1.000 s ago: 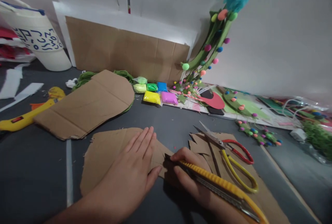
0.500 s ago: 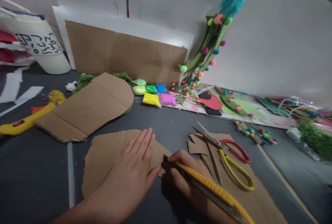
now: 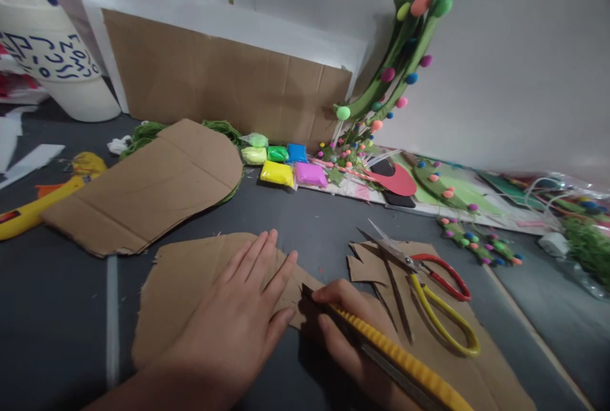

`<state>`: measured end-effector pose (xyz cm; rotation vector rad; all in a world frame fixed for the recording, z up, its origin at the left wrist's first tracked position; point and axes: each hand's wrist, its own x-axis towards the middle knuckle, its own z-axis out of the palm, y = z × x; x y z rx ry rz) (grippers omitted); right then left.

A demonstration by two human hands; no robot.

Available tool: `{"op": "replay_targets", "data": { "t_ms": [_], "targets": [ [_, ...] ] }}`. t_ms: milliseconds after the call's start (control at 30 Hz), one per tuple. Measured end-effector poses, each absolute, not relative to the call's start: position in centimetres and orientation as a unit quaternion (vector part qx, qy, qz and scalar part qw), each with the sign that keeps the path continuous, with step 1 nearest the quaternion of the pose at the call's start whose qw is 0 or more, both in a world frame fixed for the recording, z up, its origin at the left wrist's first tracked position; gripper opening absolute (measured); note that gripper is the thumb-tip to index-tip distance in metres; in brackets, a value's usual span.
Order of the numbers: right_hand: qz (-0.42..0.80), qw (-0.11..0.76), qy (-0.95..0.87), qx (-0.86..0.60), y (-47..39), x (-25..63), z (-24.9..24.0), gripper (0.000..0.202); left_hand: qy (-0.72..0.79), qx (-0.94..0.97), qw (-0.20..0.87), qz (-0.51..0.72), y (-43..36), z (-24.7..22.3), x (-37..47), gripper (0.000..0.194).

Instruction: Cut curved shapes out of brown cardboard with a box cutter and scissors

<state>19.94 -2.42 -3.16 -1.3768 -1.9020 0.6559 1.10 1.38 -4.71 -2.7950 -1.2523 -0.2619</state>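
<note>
Since the earlier frame, left hand (image 3: 238, 322) fingers have spread, pressing the cardboard (image 3: 190, 284) flat on the surface. Right hand (image 3: 343, 328) grip pinches the knife (image 3: 395, 360) at its edge. Cardboard is light and stiff; hold it well back from the cut.

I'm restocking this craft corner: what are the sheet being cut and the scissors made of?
The sheet under the left hand looks like matte brown corrugated cardboard, with fold creases and ragged cut edges. The scissors seem to have dull grey metal blades and glossy red and yellow loops, probably plastic or coated. The right hand holds a yellow ribbed knife, likely plastic.
</note>
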Motion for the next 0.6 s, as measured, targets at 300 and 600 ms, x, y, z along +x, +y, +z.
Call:
{"op": "replay_targets", "data": {
  "t_ms": [300, 600],
  "targets": [
    [0.235, 0.362, -0.753, -0.496, -2.60, 20.37, -3.47, 0.019, -0.409, -0.908, 0.026, -0.083, 1.59, -4.80, 0.94, 0.054],
    [0.194, 0.358, -0.753, -0.517, -2.51, 19.84, -3.49, 0.018, -0.397, -0.911, 0.045, -0.101, 1.46, -5.07, 1.05, 0.055]
  ]
}}
